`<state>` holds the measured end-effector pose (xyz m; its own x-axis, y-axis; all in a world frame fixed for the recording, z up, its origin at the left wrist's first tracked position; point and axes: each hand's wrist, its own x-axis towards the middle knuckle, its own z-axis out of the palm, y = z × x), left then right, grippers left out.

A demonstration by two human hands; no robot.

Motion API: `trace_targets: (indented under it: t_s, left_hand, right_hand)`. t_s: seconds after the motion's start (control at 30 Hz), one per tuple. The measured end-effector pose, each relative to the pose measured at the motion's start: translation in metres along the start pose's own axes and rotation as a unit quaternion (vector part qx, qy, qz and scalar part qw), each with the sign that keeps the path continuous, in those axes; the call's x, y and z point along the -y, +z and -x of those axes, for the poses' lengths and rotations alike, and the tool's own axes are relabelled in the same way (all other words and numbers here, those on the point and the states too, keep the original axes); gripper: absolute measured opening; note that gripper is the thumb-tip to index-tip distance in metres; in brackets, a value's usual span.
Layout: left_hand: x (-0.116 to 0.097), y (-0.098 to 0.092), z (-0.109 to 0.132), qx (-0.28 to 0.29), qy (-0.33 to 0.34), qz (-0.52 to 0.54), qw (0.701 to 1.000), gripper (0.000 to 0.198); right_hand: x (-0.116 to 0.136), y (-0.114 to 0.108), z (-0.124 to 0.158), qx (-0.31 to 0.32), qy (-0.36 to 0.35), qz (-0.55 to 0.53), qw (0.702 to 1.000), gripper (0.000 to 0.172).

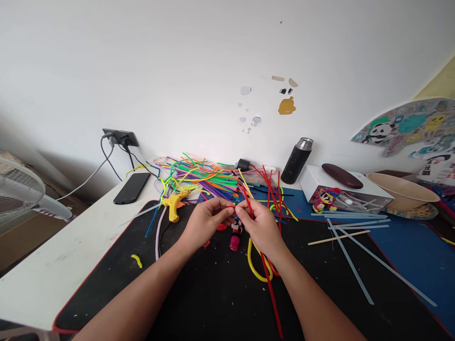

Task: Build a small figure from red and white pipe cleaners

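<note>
My left hand point(208, 220) and my right hand point(261, 226) meet over the black mat, thumbs and forefingers pinched on a small red end. It looks like a piece of red pipe cleaner, mostly hidden by the fingertips. A long red pipe cleaner point(273, 298) runs by my right hand and down the mat; whether it joins the pinched end I cannot tell. Just below the fingers lies a small figure point(234, 241) with a magenta lower part. A yellow pipe cleaner loop point(254, 271) curves beside my right wrist.
Behind the hands lies a heap of coloured pipe cleaners point(209, 177). A yellow glue gun point(173, 206) and a phone point(132, 188) are on the left. To the right are a black flask point(297, 161), a white box point(311, 182), a second figure point(326, 200) and several glue sticks point(350, 260).
</note>
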<state>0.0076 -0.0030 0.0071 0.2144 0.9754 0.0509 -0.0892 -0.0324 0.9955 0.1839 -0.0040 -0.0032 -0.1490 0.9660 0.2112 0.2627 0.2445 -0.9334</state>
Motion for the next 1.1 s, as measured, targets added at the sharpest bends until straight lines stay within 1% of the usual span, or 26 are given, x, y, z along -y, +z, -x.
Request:
trace_targets:
  t_s: [0.1, 0.2, 0.33, 0.47, 0.57, 0.63, 0.73, 0.83, 0.93, 1.1]
  left_hand:
    - [-0.003, -0.003, -0.002, 0.015, -0.022, 0.003, 1.000, 0.046]
    - [-0.002, -0.005, -0.003, 0.025, -0.037, 0.002, 0.999, 0.044]
    - [0.001, -0.007, -0.003, 0.009, -0.014, -0.006, 1.000, 0.041]
    - [-0.003, -0.010, -0.003, -0.015, 0.018, 0.040, 0.999, 0.041]
    - [-0.004, -0.012, -0.003, -0.036, 0.026, 0.062, 0.997, 0.038]
    - [-0.004, -0.013, -0.003, -0.045, 0.025, 0.063, 0.997, 0.036]
    - [-0.001, -0.012, -0.003, -0.042, 0.027, 0.055, 0.997, 0.033]
    - [-0.001, -0.010, -0.003, -0.044, 0.018, 0.068, 0.997, 0.032]
    - [-0.003, -0.010, -0.003, -0.041, 0.009, 0.092, 0.995, 0.033]
    - [-0.003, -0.010, -0.002, -0.041, 0.013, 0.097, 0.994, 0.032]
  right_hand:
    - [0.003, 0.001, 0.001, -0.009, 0.002, 0.016, 1.000, 0.025]
    - [0.004, 0.002, 0.001, -0.008, 0.009, 0.011, 1.000, 0.025]
    - [0.004, 0.004, 0.003, 0.017, 0.022, -0.032, 0.999, 0.026]
    - [0.005, 0.003, 0.003, 0.044, 0.036, -0.107, 0.993, 0.035]
    - [0.004, 0.003, 0.003, 0.063, 0.026, -0.123, 0.990, 0.038]
    - [0.002, 0.004, 0.004, 0.070, 0.012, -0.103, 0.992, 0.040]
    - [0.000, 0.007, 0.006, 0.076, -0.012, -0.038, 0.996, 0.045]
    - [0.000, 0.009, 0.008, 0.086, -0.026, 0.014, 0.996, 0.048]
    - [0.000, 0.011, 0.008, 0.100, -0.026, 0.033, 0.994, 0.048]
    - [0.001, 0.011, 0.009, 0.109, -0.020, 0.042, 0.993, 0.047]
